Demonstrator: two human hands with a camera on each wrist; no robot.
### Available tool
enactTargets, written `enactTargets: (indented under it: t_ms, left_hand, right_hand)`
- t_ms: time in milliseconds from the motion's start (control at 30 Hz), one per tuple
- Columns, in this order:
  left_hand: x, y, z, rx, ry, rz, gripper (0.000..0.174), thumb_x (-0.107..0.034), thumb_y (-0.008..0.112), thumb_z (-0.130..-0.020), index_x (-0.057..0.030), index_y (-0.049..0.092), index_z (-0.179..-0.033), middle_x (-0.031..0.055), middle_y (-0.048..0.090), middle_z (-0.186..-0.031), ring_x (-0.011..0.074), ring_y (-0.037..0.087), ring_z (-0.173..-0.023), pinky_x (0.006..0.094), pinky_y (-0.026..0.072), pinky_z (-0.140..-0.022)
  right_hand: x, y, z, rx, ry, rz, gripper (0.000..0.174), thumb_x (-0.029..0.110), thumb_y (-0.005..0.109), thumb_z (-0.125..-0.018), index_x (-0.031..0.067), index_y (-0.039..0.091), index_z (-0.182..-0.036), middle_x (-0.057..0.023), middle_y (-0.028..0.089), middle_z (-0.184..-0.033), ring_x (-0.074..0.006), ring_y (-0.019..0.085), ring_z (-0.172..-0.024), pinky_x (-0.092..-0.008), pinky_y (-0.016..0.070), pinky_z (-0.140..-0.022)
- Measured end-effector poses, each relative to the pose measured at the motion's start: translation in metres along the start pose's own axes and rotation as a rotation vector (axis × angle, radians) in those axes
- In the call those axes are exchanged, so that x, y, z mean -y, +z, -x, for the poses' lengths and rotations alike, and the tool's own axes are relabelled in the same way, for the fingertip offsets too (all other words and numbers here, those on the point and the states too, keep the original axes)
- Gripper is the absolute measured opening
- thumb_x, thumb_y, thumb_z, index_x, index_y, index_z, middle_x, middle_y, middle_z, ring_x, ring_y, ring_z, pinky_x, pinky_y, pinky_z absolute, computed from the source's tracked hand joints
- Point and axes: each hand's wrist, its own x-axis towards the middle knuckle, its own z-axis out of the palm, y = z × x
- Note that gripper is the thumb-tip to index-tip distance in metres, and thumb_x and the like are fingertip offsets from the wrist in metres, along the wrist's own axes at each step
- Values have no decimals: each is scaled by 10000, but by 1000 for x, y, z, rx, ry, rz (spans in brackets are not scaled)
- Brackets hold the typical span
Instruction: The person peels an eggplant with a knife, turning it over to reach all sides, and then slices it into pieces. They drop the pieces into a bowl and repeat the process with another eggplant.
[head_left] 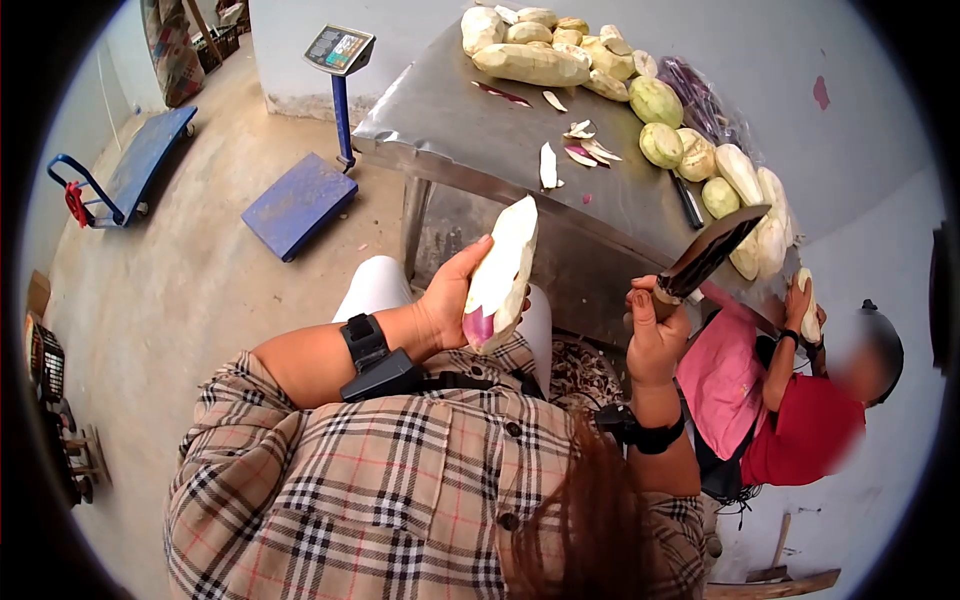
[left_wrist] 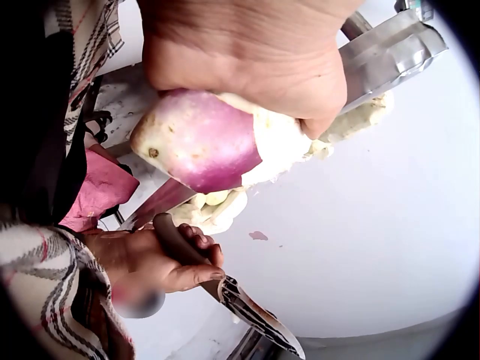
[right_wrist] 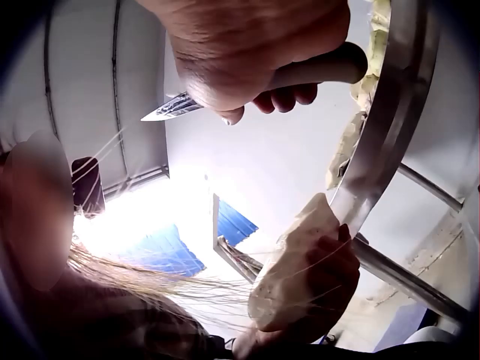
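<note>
Left hand (head_left: 445,302) grips the vegetable (head_left: 504,262), purple end toward the body, pale tip toward the bench (head_left: 430,118). Right hand (head_left: 656,342) grips the knife (head_left: 712,246), right of the vegetable, apart, blade pointing away.

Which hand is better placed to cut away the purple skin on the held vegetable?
Probably the right hand: it grips the knife by its handle, with the blade apart from the vegetable. The left hand holds the vegetable and leaves the purple skin exposed.
</note>
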Motion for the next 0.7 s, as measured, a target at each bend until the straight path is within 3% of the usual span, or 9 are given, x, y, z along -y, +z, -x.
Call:
enactTargets:
  t_ms: [133, 233, 267, 300, 367, 433, 567, 633, 700]
  left_hand:
    - [0, 0, -1, -21, 21, -35, 542, -503, 387, -859, -33, 530, -1089, 152, 608, -909, 287, 606, -782, 388, 495, -696]
    - [-1, -7, -3, 48, -14, 8, 505, -494, 428, -848, -53, 535, -1071, 144, 610, -901, 291, 607, -762, 390, 502, -679]
    - [0, -6, -3, 25, 26, -39, 515, -499, 429, -845, -47, 539, -1065, 143, 611, -901, 283, 610, -761, 385, 505, -676]
    - [2, -2, -4, -38, 45, -2, 508, -487, 425, -852, -38, 541, -1060, 143, 615, -878, 276, 612, -759, 383, 508, -673]
    - [0, -2, -4, -14, 53, -6, 495, -473, 406, -864, -35, 542, -1050, 141, 617, -852, 267, 611, -753, 376, 511, -671]
    - [-3, -1, -1, 89, 74, -52, 502, -476, 376, -873, -26, 548, -1016, 143, 616, -854, 267, 607, -748, 372, 509, -689]
    - [-1, 5, 9, -6, 107, -56, 531, -483, 349, -880, -36, 491, -1129, 140, 590, -991, 244, 604, -791, 348, 517, -664]
    - [-4, 11, 9, 207, 135, -28, 604, -518, 376, -854, -25, 419, -1200, 172, 485, -1175, 247, 578, -819, 379, 508, -694]
    - [-5, 21, 13, 176, 155, 0, 600, -523, 373, -851, -39, 420, -1203, 178, 465, -1204, 235, 578, -805, 365, 517, -669]
  right_hand:
    - [14, 4, 4, 99, 154, -180, 118, 137, 584, -843, 25, 573, -878, 29, 539, -717, -52, 467, -587, -194, 388, -544]
    - [31, 11, 2, 231, -71, 259, 181, 136, 657, -749, 9, 575, -850, -71, 572, -666, -115, 524, -567, -251, 434, -541]
    - [37, 12, 1, 342, -116, 264, 204, 155, 663, -740, 14, 575, -857, -102, 566, -673, -175, 554, -574, -271, 442, -542]
    - [39, 14, -1, 393, -311, 281, 228, 180, 671, -726, 24, 572, -858, -109, 572, -690, -247, 575, -600, -311, 454, -553]
    - [47, 25, -3, 439, -468, 247, 233, 169, 680, -666, 40, 551, -811, -96, 573, -695, -298, 573, -621, -370, 458, -577]
    - [53, 32, -2, 465, -455, 223, 244, 165, 684, -638, 48, 538, -795, -103, 580, -702, -306, 575, -632, -374, 455, -567]
    - [32, 40, 6, 470, -150, 283, 233, 225, 633, -748, 35, 529, -834, -148, 572, -682, -333, 572, -636, -382, 442, -560]
    - [15, 40, 8, 447, -5, 261, 258, 232, 619, -784, 9, 532, -880, -166, 556, -680, -339, 565, -624, -367, 433, -557]
    - [9, 41, 10, 470, 104, 223, 264, 229, 583, -811, -2, 490, -898, -182, 554, -672, -344, 566, -627, -370, 429, -559]
